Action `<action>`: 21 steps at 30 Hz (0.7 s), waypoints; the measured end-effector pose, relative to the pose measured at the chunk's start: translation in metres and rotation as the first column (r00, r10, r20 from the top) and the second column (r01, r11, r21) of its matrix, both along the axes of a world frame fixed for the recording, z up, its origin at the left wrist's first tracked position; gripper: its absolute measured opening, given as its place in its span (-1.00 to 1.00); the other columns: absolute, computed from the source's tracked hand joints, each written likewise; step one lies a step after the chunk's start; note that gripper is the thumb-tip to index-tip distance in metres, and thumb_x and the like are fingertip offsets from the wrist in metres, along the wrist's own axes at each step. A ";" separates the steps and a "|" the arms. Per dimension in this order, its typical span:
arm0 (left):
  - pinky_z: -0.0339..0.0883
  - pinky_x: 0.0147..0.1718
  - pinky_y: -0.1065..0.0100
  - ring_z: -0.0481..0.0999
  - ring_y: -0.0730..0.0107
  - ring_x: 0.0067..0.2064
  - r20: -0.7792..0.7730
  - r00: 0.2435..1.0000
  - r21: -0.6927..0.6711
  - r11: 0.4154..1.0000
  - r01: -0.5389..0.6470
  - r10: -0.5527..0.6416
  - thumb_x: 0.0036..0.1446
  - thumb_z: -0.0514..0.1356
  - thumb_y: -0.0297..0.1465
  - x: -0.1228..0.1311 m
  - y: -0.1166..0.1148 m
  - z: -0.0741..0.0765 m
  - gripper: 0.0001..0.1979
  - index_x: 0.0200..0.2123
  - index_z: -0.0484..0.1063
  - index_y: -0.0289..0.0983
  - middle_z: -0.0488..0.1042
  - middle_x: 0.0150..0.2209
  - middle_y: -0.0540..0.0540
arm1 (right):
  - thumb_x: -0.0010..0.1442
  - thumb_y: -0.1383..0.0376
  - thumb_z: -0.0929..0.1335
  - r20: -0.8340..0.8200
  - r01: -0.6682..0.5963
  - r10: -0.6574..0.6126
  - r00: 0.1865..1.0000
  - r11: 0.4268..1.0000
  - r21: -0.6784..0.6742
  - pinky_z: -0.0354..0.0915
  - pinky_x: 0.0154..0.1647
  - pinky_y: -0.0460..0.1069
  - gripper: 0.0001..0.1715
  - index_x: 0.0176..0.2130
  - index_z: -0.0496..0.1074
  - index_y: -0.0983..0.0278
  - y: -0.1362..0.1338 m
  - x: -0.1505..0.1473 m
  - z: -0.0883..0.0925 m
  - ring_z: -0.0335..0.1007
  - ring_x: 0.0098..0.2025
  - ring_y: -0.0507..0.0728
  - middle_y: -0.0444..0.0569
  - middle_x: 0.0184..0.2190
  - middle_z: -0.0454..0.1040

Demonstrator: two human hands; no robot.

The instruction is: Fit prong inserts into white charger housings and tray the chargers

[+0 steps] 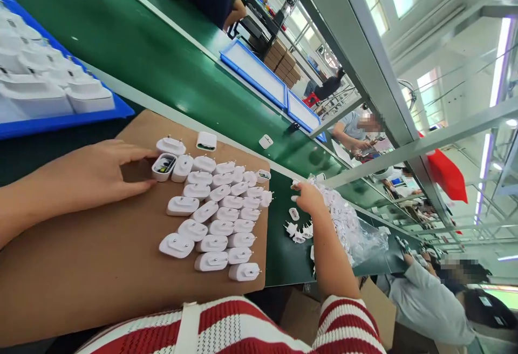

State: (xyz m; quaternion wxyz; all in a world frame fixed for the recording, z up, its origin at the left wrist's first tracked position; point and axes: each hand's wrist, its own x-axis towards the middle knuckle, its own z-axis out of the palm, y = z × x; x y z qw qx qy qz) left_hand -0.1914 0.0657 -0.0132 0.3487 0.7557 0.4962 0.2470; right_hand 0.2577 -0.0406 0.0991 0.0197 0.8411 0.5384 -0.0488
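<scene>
My left hand is at the left end of a group of white plug adapters, thumb and fingers apart at the side of an open white housing with parts showing inside. Whether it grips that housing is unclear. Several closed white adapters stand on the brown cardboard sheet, pins up. My right hand reaches to the right, by a clear plastic bag of white parts. Its fingers are bent near small white pieces, and what they hold is too small to tell. Loose white plug pieces lie just below it.
A blue tray of white housings is at the upper left. The green conveyor belt runs diagonally beyond the cardboard, carrying a white piece. Blue-edged trays lie across it. Metal framing hangs overhead. Other people sit along the line.
</scene>
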 end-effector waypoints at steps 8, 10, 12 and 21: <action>0.37 0.25 -0.01 0.44 -0.25 0.29 -0.056 0.995 0.101 0.991 -0.082 0.088 -0.01 0.21 0.21 0.020 -0.002 -0.010 -0.26 0.11 0.51 -0.13 0.58 0.16 -0.16 | 0.14 0.27 0.45 -0.077 0.121 -0.110 0.991 0.980 0.157 0.34 0.18 0.10 -0.50 0.08 0.55 0.34 0.019 0.038 -0.043 0.50 0.15 0.30 0.20 0.05 0.59; 0.39 0.20 0.08 0.48 -0.18 0.24 -0.029 0.999 0.109 0.993 -0.033 0.037 0.07 0.16 0.15 0.018 -0.002 -0.008 -0.32 0.09 0.54 -0.17 0.59 0.14 -0.17 | 0.04 0.26 0.47 -0.133 0.097 -0.071 0.989 0.975 0.201 0.38 0.13 0.11 -0.55 -0.05 0.59 0.34 0.030 0.036 -0.044 0.53 0.05 0.29 0.15 -0.07 0.62; 0.39 0.19 0.13 0.50 -0.09 0.20 0.006 0.999 0.113 0.993 0.043 -0.044 0.12 0.14 0.02 0.012 -0.001 -0.004 -0.42 0.05 0.58 -0.20 0.59 0.15 -0.17 | -0.03 0.24 0.45 -0.187 0.061 -0.014 0.982 0.966 0.253 0.40 0.08 0.12 -0.54 -0.09 0.59 0.33 0.039 0.027 -0.039 0.54 -0.01 0.29 0.12 -0.11 0.62; 0.44 -0.13 0.24 0.58 -0.03 0.00 0.074 0.995 -0.006 0.998 0.063 -0.062 0.07 0.18 -0.07 0.002 -0.003 0.018 -0.43 0.07 0.63 -0.20 0.63 0.02 -0.16 | 0.05 0.21 0.28 -0.648 -0.200 0.469 0.601 0.872 0.446 0.35 -0.27 0.02 -0.35 0.10 0.57 0.24 0.073 -0.094 0.018 0.44 -0.38 0.10 -0.08 -0.29 0.60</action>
